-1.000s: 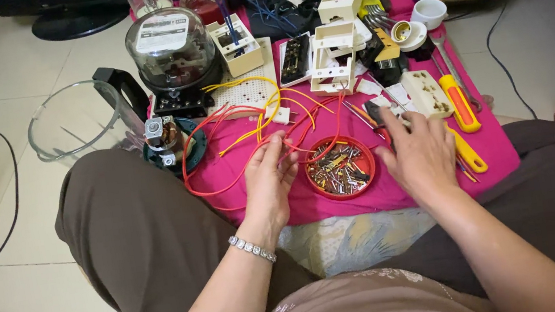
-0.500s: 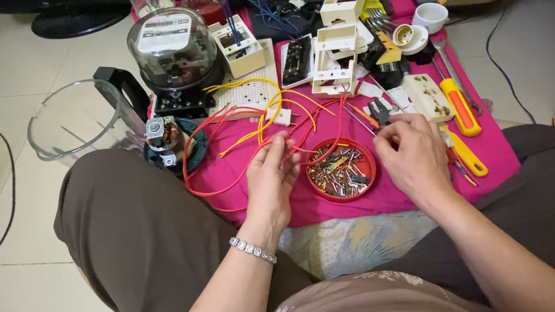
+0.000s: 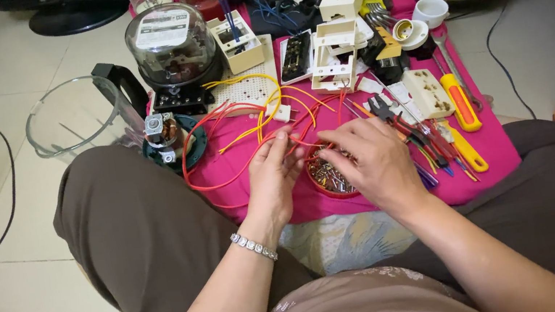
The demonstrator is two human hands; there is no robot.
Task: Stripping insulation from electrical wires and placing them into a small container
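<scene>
Pinching red wires (image 3: 236,173), left hand (image 3: 273,178); right hand (image 3: 373,160), grip loose, covering red dish (image 3: 325,180).

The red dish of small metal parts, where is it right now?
In the head view the red dish sits on the pink cloth near the middle, between the left hand and right hand, partly under the right.

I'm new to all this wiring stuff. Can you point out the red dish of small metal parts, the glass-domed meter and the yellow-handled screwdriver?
Red dish (image 3: 330,190): head view, its near rim.
Glass-domed meter (image 3: 170,38): head view, dome top.
Yellow-handled screwdriver (image 3: 461,103): head view, handle middle.
</scene>
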